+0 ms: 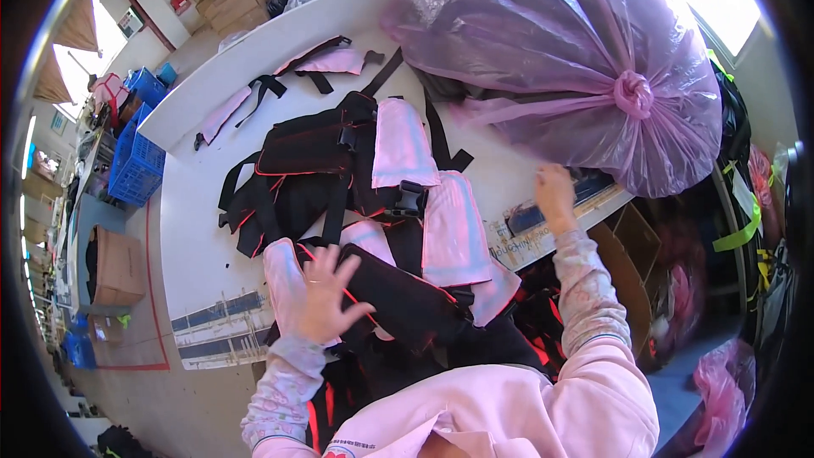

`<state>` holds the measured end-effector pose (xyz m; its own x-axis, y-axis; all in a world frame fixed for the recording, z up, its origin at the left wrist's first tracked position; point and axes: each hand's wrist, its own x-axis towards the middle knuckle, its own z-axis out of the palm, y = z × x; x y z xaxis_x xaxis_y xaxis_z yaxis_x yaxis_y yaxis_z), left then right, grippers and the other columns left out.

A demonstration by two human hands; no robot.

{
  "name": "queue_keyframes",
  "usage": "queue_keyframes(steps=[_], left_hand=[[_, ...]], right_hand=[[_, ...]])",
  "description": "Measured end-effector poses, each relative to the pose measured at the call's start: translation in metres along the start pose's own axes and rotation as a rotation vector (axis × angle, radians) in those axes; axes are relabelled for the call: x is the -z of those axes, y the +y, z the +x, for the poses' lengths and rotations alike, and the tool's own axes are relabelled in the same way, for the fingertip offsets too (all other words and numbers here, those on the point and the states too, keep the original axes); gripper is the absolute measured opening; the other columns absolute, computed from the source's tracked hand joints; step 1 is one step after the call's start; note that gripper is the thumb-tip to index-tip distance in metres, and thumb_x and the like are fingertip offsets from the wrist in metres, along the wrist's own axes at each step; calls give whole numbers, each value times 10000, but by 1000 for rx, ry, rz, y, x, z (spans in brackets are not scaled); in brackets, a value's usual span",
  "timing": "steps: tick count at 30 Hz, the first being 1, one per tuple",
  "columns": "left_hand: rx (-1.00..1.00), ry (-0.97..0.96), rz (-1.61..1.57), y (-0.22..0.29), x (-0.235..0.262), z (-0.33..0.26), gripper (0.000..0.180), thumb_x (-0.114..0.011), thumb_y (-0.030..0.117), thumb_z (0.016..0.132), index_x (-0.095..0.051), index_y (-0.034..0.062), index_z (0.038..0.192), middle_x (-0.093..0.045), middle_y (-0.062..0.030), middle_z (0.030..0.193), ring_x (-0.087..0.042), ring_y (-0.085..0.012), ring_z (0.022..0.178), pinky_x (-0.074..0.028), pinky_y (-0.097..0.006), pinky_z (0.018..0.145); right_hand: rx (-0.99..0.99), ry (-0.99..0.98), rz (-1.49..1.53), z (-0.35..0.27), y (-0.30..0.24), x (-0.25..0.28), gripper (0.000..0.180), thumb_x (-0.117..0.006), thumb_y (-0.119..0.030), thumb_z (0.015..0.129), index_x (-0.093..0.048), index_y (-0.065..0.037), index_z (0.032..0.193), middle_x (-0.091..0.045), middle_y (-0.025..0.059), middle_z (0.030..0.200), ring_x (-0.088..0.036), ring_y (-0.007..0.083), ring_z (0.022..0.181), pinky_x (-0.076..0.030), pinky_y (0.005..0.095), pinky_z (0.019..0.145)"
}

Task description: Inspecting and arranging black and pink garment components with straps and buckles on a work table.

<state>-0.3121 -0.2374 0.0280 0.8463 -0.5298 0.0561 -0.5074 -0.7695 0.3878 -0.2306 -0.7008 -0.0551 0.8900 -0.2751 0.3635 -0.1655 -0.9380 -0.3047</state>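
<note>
My left hand [324, 295] is open with fingers spread, over a pink padded panel and the left end of a black padded piece [394, 297] with red edging. My right hand [555, 191] is closed beside the table's right edge; whether anything is in its fingers is hidden. Between the hands lies a pile of black padded strap pieces [297, 148] edged in red. Pink panels with pale blue stripes [456, 229] are spread among them. A black plastic buckle [410, 198] rests between two of these panels. More black and red pieces hang near my body.
A large tied pink plastic bag [585, 51] bulges over the table's far right. Pink and black strap pieces [318, 61] lie near the white table's [199, 229] raised back edge. Blue crates [137, 157] and a cardboard box [117, 267] stand left; another carton [632, 246] is below right.
</note>
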Motion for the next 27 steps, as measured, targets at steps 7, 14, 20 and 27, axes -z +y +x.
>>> queue_keyframes(steps=[7,14,20,27], left_hand=[[-69,-19,167,24,-88,17,770,-503,659,777,-401,183,1373,-285,-189,1445,-208,-357,1362,-66,-660,1034],[133,243,126,12,-100,25,690,-519,614,790,-473,167,1314,-385,-173,1383,-282,-354,1325,-83,-661,1032],[195,326,80,11,-107,31,647,-530,573,803,-507,137,1281,-401,-159,1374,-294,-348,1319,-103,-645,1041],[173,387,-15,7,-103,37,586,-552,504,819,-520,124,1265,-419,-161,1360,-330,-342,1301,-122,-634,1044]], right_hand=[[192,-4,-523,1,39,-2,189,-492,-104,797,-589,-70,956,-522,95,977,-518,284,969,-456,424,762],[302,-98,-777,7,41,-11,147,-501,-152,807,-629,-95,851,-558,71,969,-523,221,938,-404,392,771],[28,-477,-346,-21,16,43,142,-470,-69,849,-525,6,955,-618,183,942,-617,356,897,-492,475,716],[-3,-727,99,-41,-76,227,143,-455,-41,852,-549,20,941,-572,134,602,-591,233,556,-445,340,527]])
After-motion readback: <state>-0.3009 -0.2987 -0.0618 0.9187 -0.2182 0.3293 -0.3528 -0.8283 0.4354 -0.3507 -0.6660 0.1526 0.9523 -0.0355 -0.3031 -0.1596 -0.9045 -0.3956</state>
